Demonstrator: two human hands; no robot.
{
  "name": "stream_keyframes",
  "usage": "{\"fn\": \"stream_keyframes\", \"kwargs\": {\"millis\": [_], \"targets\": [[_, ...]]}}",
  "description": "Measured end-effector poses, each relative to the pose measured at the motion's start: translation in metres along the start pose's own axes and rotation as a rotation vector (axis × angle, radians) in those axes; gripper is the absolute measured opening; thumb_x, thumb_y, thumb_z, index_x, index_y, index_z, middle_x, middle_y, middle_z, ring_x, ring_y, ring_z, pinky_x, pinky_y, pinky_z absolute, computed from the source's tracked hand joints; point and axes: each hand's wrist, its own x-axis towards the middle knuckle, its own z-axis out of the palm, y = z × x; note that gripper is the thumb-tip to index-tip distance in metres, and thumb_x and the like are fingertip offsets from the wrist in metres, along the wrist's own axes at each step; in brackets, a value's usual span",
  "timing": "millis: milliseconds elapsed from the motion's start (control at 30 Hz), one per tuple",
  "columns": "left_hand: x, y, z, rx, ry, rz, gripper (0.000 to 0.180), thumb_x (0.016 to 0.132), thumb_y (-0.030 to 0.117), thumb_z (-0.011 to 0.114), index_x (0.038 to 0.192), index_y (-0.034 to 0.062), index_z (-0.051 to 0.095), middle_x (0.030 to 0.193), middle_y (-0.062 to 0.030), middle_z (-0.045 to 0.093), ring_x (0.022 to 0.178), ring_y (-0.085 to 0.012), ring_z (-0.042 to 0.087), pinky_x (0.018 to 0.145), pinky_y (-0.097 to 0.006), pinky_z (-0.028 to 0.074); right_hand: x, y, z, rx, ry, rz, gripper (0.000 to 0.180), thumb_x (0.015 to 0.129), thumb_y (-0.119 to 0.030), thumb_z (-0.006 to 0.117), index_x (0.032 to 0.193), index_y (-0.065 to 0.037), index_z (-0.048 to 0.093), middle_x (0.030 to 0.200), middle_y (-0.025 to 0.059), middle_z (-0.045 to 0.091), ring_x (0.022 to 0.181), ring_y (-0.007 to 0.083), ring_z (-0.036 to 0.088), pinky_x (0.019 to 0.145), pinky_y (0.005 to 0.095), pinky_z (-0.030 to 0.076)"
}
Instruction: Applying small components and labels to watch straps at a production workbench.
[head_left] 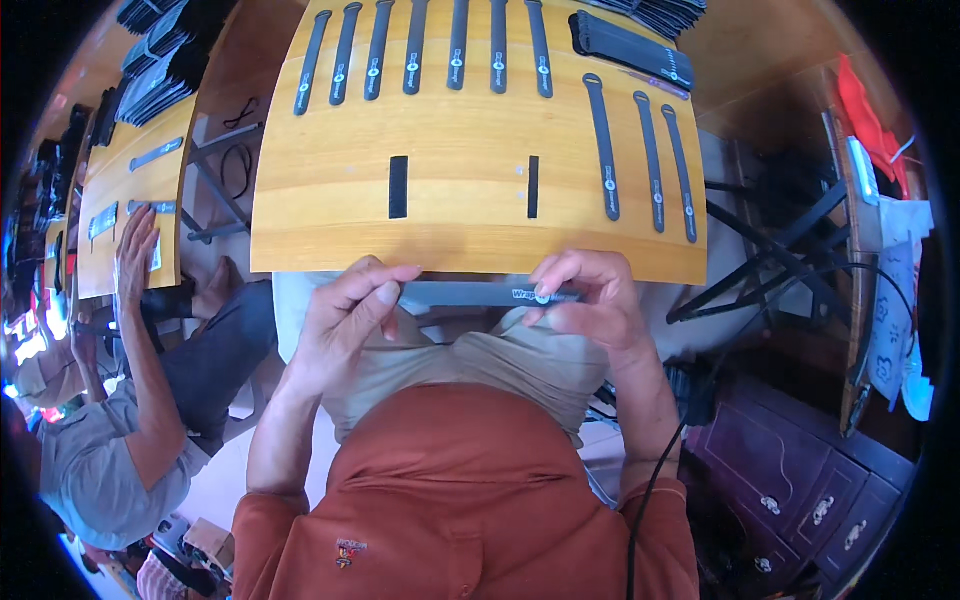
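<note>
A flat grey strap (455,294) with pale print is stretched level between my two hands, just off the near edge of the wooden table (460,235). Its left end is pinched by the thumb and fingers of my left hand (352,315). My right hand (592,300) grips the other end, fingers and thumb closed over part of the print. Two short black strips (398,187) lie upright on the table beyond my hands. Farther back, several similar grey straps (457,50) lie side by side in a row, and three more straps (603,150) lie at the right.
A stack of dark straps (630,50) sits at the table's far right. Left of me, another person's hand (137,245) rests at a second table (110,255) with bundled straps (160,75). Black metal legs (770,260) and a dark drawer cabinet (790,480) stand at right.
</note>
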Motion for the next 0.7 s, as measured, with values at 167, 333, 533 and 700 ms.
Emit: {"fn": "stream_keyframes", "kwargs": {"millis": [167, 333, 533, 700], "targets": [[0.009, -0.006, -0.003, -0.048, 0.183, 0.003, 0.017, 0.092, 0.005, 0.071, 0.109, 0.0002, 0.07, 0.082, -0.0002, 0.066, 0.068, -0.0049, 0.056, 0.062, -0.02, 0.046, 0.005, 0.0, 0.004, -0.553, 0.316, 0.097, 0.016, 0.086, -0.006, 0.075, 0.099, 0.002, 0.07, 0.089, 0.0087, 0.072, 0.081, 0.0112, 0.068, 0.071, 0.0258, 0.054], [0.023, -0.011, -0.007, 0.082, 0.318, -0.022, 0.017, 0.089, 0.004, 0.075, 0.105, 0.0005, 0.071, 0.079, 0.0002, 0.067, 0.068, -0.0045, 0.058, 0.062, -0.019, 0.048, 0.012, 0.002, 0.001, -0.707, 0.404, 0.063, 0.017, 0.087, -0.006, 0.074, 0.101, 0.002, 0.07, 0.088, 0.0083, 0.073, 0.078, 0.0096, 0.067, 0.069, 0.0249, 0.053], [0.04, -0.008, -0.022, 0.118, 0.293, -0.03, 0.02, 0.09, 0.004, 0.073, 0.109, -0.0019, 0.071, 0.08, -0.0008, 0.068, 0.07, -0.0046, 0.06, 0.066, -0.019, 0.051, 0.026, 0.005, -0.008, -0.57, 0.488, 0.078, 0.016, 0.089, -0.004, 0.07, 0.103, 0.004, 0.07, 0.082, 0.0078, 0.072, 0.074, 0.0089, 0.066, 0.066, 0.0245, 0.053], [0.058, -0.003, -0.029, 0.015, 0.306, -0.036, 0.02, 0.092, 0.005, 0.071, 0.111, -0.0021, 0.072, 0.079, -0.0006, 0.069, 0.068, -0.0047, 0.061, 0.066, -0.02, 0.052, 0.036, 0.01, -0.014, -0.62, 0.53, 0.014, 0.017, 0.091, -0.004, 0.068, 0.105, 0.005, 0.07, 0.078, 0.0071, 0.071, 0.069, 0.0088, 0.064, 0.065, 0.0237, 0.052]]}}
